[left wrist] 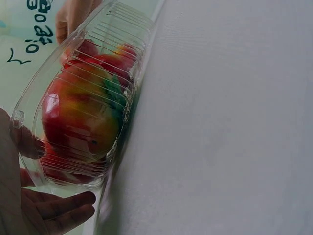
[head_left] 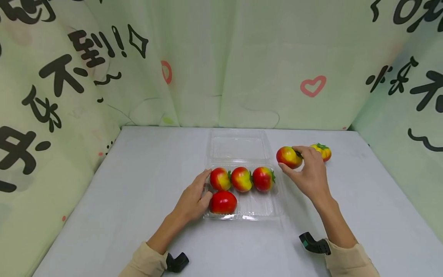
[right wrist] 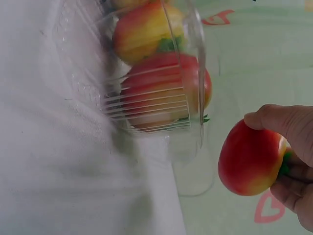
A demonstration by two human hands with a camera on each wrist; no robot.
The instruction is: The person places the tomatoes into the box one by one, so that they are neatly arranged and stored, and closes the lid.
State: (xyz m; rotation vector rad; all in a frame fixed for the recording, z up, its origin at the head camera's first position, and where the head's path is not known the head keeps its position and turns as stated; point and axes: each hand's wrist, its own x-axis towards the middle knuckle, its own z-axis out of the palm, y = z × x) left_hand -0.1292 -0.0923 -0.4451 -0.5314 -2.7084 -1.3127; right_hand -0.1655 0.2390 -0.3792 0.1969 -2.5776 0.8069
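In the head view, a clear plastic container [head_left: 256, 209] lies with its lid [head_left: 238, 146] folded back. Three red-and-yellow tomatoes [head_left: 242, 179] with green leafy tops form a row inside, and a redder tomato [head_left: 223, 202] sits at the near left. My left hand [head_left: 192, 198] holds the container's left edge; in the left wrist view, its fingers [left wrist: 68, 210] extend beyond the wall. To the right of the container, my right hand [head_left: 309, 173] pinches another tomato [head_left: 288, 157] between thumb and fingers. That tomato [right wrist: 252, 159] hangs apart from the container in the right wrist view.
Behind my right hand, a yellow-and-red ribbed tomato [head_left: 322, 152] rests on the white table [head_left: 152, 161]. Pale green curtains [head_left: 270, 57] with black lettering and red hearts enclose the back and both sides.
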